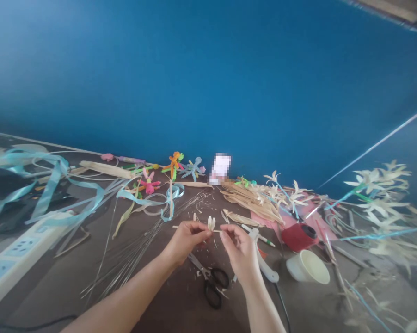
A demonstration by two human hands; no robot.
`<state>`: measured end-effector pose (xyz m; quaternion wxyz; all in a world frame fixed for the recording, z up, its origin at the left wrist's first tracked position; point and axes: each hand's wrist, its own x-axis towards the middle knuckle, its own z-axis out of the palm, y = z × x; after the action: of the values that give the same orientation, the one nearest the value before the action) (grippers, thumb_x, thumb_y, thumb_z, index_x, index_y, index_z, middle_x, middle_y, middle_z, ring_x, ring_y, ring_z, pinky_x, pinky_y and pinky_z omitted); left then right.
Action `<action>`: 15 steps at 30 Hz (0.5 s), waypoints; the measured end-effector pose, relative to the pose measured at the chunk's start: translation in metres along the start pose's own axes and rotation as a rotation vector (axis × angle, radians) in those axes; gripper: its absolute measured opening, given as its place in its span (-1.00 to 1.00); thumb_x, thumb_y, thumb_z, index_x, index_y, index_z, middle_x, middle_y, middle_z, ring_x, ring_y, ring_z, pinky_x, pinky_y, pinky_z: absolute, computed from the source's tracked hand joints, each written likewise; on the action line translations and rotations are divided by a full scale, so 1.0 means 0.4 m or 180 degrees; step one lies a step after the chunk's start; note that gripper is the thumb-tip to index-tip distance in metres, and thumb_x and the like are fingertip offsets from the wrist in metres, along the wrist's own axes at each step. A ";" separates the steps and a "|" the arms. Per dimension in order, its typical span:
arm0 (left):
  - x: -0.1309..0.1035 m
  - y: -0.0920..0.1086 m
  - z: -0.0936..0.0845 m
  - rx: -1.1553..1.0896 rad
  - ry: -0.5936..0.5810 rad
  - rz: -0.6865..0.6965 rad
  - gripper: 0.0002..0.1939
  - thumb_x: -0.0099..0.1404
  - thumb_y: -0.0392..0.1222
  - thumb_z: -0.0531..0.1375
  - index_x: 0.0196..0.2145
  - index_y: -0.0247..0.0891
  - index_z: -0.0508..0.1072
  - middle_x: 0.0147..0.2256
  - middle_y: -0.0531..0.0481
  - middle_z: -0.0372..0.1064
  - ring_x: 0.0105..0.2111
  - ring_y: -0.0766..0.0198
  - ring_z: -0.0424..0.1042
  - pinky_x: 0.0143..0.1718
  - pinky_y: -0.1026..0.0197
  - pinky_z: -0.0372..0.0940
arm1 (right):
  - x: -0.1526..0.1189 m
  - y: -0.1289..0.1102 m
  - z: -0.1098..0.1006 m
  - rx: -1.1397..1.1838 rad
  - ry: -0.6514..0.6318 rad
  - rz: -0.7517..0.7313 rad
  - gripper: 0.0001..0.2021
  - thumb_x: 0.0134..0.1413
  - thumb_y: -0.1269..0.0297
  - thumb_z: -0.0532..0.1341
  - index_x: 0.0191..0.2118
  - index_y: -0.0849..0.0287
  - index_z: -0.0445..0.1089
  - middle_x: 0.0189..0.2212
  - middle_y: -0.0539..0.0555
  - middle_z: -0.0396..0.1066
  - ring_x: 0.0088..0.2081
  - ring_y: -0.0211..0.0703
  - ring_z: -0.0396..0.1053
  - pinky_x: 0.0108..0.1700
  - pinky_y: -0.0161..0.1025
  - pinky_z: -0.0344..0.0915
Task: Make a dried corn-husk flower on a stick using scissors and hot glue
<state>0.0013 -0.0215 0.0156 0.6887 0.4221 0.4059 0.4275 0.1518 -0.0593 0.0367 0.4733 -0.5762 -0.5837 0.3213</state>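
Observation:
Low over the middle of the table, my left hand [187, 238] pinches small cream petals [211, 224] and a thin pale strip between thumb and fingertips. The petals stand upright just past its fingertips. One end of the strip sticks out to the left of that hand. My right hand [241, 249], thumb and fingers closed, grips the strip's other end [217, 231]. Below and between my wrists lie black-handled scissors [211, 282]. A white glue gun [264, 261] rests just right of my right hand, partly hidden by it.
Bundled thin wires [135, 259] lie left, near a white power strip [24, 249] and blue ribbon [56, 178]. Dried husks [252, 201], a red thread spool [299, 237], a white cup [309, 267] and cream flowers [375, 182] are right. A blue wall [201, 83] stands behind.

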 end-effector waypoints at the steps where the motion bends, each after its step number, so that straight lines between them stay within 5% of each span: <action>1: 0.000 -0.001 0.001 -0.0008 0.0022 0.0032 -0.85 -0.06 -0.17 0.28 -0.53 -0.32 0.48 -0.59 0.05 0.37 -0.57 0.38 0.30 -0.53 0.35 0.20 | 0.006 0.000 0.005 0.0024 -0.0062 0.0001 -0.81 -0.01 0.24 0.13 -0.32 0.25 0.36 -0.47 0.09 0.41 -0.44 -0.17 0.34 -0.41 -0.30 0.28; 7: -0.001 0.004 0.002 -0.0371 0.0289 0.0155 -0.85 -0.10 -0.19 0.31 -0.56 -0.32 0.47 -0.47 0.04 0.37 -0.53 0.41 0.29 -0.55 0.39 0.16 | 0.007 -0.003 0.056 -0.0007 -0.0117 0.0003 -0.86 -0.04 0.28 0.13 -0.40 0.24 0.36 -0.53 0.04 0.40 -0.50 -0.20 0.31 -0.44 -0.32 0.25; 15: -0.004 -0.010 0.001 -0.0719 0.0155 -0.0101 -0.83 -0.10 -0.19 0.31 -0.56 -0.32 0.44 -0.53 0.06 0.30 -0.59 0.44 0.25 -0.62 0.40 0.15 | 0.002 0.006 0.074 0.0366 -0.0145 0.0042 -0.88 0.00 0.31 0.11 -0.45 0.23 0.31 -0.59 -0.04 0.29 -0.55 -0.29 0.22 -0.49 -0.37 0.17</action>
<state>0.0021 -0.0241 0.0124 0.7285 0.3248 0.3784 0.4697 0.1255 -0.0532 0.0245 0.4900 -0.5444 -0.5711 0.3705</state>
